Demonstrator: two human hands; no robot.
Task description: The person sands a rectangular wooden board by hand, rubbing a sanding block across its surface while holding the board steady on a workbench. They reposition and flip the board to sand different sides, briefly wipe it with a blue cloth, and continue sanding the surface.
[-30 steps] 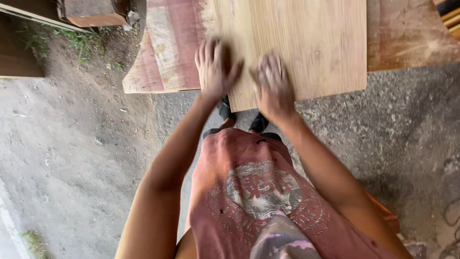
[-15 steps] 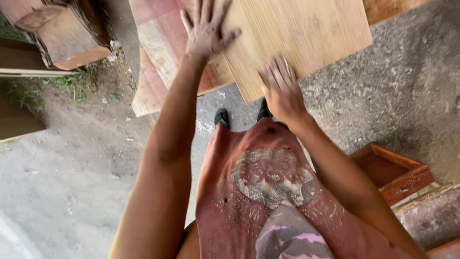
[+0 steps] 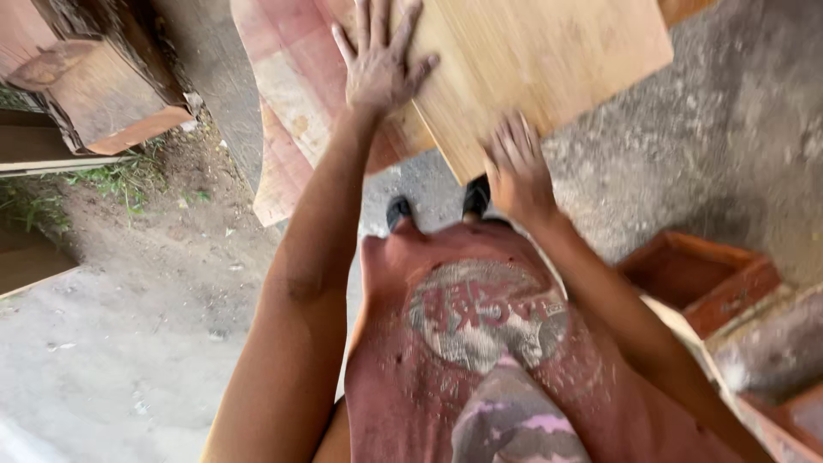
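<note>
The person stands bent over a pale wooden board (image 3: 531,60) and has both hands on it. The left hand (image 3: 377,64) lies flat on the top face of the board, near its left edge, with the fingers spread wide and not curled around anything. The right hand (image 3: 517,167) is lower, at the near corner of the board; the fingers are stretched out over the surface, and I cannot tell if the thumb hooks under the edge. So both hands are open and pressing, not gripping.

The board rests on top of reddish sheets (image 3: 291,94), which stick out beyond the left hand and below it. The near corner of the board hangs past these sheets, just above the person's dark shoes (image 3: 437,206).

To the far left of the left hand there is a thick block of wood (image 3: 103,94) with rough bark, and under it some grass and dirt. To the right of the right arm, an orange-brown wooden box (image 3: 699,279) stands on the gravel floor (image 3: 729,146).

I judge that the step in hand is placing or shifting the pale board on the pile. Such a move would call for even pressure from both palms, because the board sits turned against the sheets below, and for care with the overhanging corner near the feet.
</note>
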